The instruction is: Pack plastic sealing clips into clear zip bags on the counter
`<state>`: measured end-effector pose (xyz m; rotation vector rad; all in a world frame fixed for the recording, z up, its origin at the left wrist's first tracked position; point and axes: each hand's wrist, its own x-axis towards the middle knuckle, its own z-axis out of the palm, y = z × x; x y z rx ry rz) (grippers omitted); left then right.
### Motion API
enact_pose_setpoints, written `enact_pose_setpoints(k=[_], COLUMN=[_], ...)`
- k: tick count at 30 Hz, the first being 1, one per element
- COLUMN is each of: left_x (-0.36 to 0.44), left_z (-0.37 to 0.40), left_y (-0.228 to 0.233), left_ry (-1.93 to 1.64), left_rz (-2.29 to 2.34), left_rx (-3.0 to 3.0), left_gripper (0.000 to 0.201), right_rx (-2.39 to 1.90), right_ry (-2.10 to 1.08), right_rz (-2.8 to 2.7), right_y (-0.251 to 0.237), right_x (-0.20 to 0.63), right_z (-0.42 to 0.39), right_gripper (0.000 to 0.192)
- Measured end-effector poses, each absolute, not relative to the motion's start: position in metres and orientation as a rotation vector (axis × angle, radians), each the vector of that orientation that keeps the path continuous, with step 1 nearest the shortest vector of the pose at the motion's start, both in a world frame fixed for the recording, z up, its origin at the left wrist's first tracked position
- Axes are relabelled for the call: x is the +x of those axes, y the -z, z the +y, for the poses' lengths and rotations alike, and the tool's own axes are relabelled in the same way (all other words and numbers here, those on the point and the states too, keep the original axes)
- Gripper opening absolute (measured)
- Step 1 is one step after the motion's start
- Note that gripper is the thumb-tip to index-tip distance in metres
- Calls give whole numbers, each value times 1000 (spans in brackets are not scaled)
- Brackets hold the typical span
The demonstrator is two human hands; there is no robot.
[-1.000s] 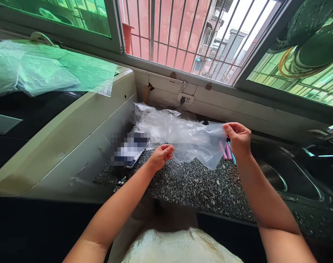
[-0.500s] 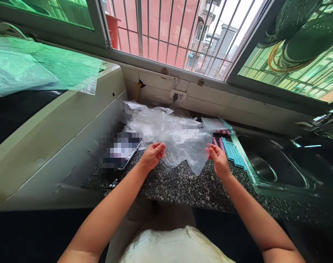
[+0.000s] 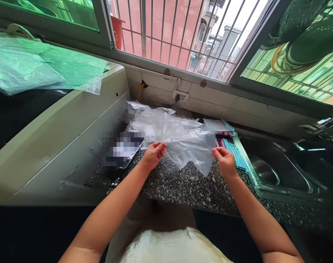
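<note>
Over speckled counter (image 3: 183, 186), both hands' fingers (image 3: 161, 147) pinch clear bag (image 3: 190, 146).

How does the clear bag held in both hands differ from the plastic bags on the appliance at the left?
The clear bag is colourless, lifted off the counter and stretched between the left hand and right hand. The plastic bags look green-tinted, lie flat on the appliance and are untouched. Both are thin, see-through and crinkled.

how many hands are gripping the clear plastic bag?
2: the left hand pinches the clear plastic bag at its left edge, the right hand at its right edge, above the speckled granite counter.
</note>
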<state>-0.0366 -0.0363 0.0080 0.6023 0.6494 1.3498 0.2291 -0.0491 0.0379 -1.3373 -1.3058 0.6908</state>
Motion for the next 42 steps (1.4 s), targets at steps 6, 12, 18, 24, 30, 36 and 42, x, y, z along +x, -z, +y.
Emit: enact_pose_setpoints(k=[6,12,18,24,30,36,42], left_x=[-37,-39,-41,-39,-29,-29,-32], left_z=[-36,-36,-36,-38,-44,-44,-43], left_y=[-11,-12,-12,-9,-8,-5,-2], left_ry=[-1374,-1405,-1403,-1422,-1348,-1419,-1442], left_rz=[662,636,638,748,868,897,921], left_rx=[585,577,582,824,1318,1507,1716], left_gripper=[25,31,30,39,20,10,15], right_rx=[-1334,-1333,-1308,-1277,-1223,-1215,-1197], right_ry=[-640,-642,-614,-622,-651,-661,-651], right_rz=[-1383,-1414,-1431,-1357,-1245,-1240,-1156], right_y=[-52,-63,-68,-69,-67,-68,-75], right_x=[235,229,224,219,213,212,227], right_z=[-47,-50,-48,-41,-34,-34,-29], right_gripper=[21,18,18,22,20,19,19])
